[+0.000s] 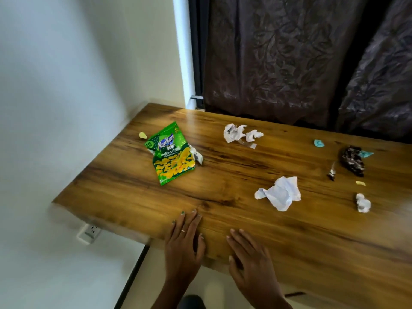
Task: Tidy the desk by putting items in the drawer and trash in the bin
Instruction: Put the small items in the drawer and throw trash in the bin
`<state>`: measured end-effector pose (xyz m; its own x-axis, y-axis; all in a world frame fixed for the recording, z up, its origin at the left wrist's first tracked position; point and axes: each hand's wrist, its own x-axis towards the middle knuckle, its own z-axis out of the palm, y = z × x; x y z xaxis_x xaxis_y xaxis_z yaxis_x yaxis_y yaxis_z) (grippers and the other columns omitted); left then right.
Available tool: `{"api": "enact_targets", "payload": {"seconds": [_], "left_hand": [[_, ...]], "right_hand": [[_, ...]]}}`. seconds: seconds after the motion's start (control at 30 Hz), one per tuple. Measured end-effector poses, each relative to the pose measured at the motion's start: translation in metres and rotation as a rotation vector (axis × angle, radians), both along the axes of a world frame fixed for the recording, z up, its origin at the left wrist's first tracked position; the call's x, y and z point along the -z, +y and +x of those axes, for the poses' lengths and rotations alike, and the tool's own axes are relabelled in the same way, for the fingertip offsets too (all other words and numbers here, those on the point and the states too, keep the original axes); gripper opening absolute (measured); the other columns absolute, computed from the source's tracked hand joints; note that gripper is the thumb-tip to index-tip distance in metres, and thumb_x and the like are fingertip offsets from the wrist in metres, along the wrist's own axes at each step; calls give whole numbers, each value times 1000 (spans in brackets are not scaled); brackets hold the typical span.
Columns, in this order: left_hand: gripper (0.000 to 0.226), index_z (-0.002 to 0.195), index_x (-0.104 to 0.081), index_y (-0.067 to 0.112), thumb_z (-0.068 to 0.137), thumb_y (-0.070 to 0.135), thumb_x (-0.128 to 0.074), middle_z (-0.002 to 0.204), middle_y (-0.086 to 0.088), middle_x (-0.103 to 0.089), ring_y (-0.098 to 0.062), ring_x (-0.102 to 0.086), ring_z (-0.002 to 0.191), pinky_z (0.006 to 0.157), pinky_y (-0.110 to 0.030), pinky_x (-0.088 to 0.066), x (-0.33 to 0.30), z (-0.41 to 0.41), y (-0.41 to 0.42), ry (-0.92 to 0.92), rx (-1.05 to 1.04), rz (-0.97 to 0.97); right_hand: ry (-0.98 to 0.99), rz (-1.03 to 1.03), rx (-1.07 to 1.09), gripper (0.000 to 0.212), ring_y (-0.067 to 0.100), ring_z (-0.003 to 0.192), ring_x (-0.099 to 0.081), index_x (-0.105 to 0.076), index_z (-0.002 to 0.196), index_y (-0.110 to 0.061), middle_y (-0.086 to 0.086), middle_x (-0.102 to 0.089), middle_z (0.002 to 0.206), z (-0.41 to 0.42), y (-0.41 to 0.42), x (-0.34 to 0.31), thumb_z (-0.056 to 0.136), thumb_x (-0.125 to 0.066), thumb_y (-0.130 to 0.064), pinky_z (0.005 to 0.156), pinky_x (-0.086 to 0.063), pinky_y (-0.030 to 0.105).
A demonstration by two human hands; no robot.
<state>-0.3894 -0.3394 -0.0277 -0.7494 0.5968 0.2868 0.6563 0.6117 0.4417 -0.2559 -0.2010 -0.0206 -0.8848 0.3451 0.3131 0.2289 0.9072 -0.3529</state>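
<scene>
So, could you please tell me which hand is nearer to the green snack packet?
Left. The left hand lies flat on the desk's near edge, just below the green snack packet. The right hand lies flat beside it, further right and nearer the person.

Two hands flat on the near edge of the wooden desk [223, 175]: left hand [184, 244] with straight fingers, right hand [249, 259] just beside it. Green snack bag [171, 153] near the left edge, tiny yellow scrap [142, 135] beside it. Crumpled white paper [281, 192] in the middle. More crumpled paper [239, 133] toward the far edge. Dark wrapper [353, 160] and small white ball [363, 202] toward the right edge. Brown curtain [289, 59] behind.
</scene>
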Motion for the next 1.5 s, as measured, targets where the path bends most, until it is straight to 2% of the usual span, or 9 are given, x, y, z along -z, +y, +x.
{"api": "enact_targets", "payload": {"seconds": [0.13,0.47,0.8,0.93,1.07,1.2,1.3,1.4,1.5], "left_hand": [[52,137,-46,26,86,39,-43,145,13,-38,-13,-33,138,113,-32,-21,-3,-1,0,-45,12,-9],[76,142,-35,19,76,54,-47,135,-4,-52,-22,-49,121,95,-28,-36,-38,-131,-15,-367,-345,491],[87,144,-30,28,71,54,-70,142,3,-45,-10,-41,130,102,-25,-35,-37,-242,-3,-559,-161,600],[78,142,-31,31,78,28,-76,118,13,-59,8,-61,95,71,-8,-48,-50,-272,21,-619,-40,598],[40,122,-58,-1,84,8,-68,87,-2,-67,11,-61,63,51,-3,-40,-42,-284,42,-587,-40,489],[42,119,-62,0,78,-8,-66,107,-13,-69,-18,-66,92,73,-9,-42,-30,-272,40,-478,81,426],[61,127,-54,17,72,-9,-60,119,14,-57,20,-49,108,88,3,-32,-36,-249,34,-458,308,401],[57,126,-53,22,70,12,-53,118,16,-58,22,-47,104,90,0,-36,-41,-230,26,-635,360,357],[48,123,-50,26,75,19,-55,110,23,-61,18,-55,97,80,-4,-42,-53,-222,22,-979,435,386]], "right_hand": [[-23,-20,-22,43,8,126,-40,-65,116,-24,-9,-59,129,-20,2,1,81,-46,-38,101,-33,30],[-46,-247,186,61,-4,133,-21,-52,130,-30,-17,-42,139,-131,-10,-10,78,-34,-54,104,-20,33],[-142,-343,357,91,9,143,-13,-24,146,-28,-9,-21,155,-229,-25,-25,66,-12,-68,113,-12,34],[-202,-319,386,90,4,141,-8,-18,147,-29,-10,-15,156,-234,-30,-27,66,-8,-69,110,-3,24],[-196,-374,409,93,-2,137,-2,-13,148,-27,-9,-12,157,-241,-30,-28,65,-12,-70,109,-2,23],[-239,-530,419,99,9,144,-1,1,149,-27,-10,-4,157,-254,-27,-38,61,-14,-69,115,-3,31],[-141,-868,334,75,10,144,-10,-12,146,-35,-13,-16,154,-265,-27,-45,76,-31,-54,119,-5,35],[26,-1137,327,39,-9,120,-42,-30,131,-41,-23,-43,131,-272,-33,-59,97,-42,-26,96,-34,4],[59,-1225,286,36,-18,93,-48,-35,125,-38,-27,-48,110,-272,-37,-66,100,-34,-13,68,-37,-5]]}}
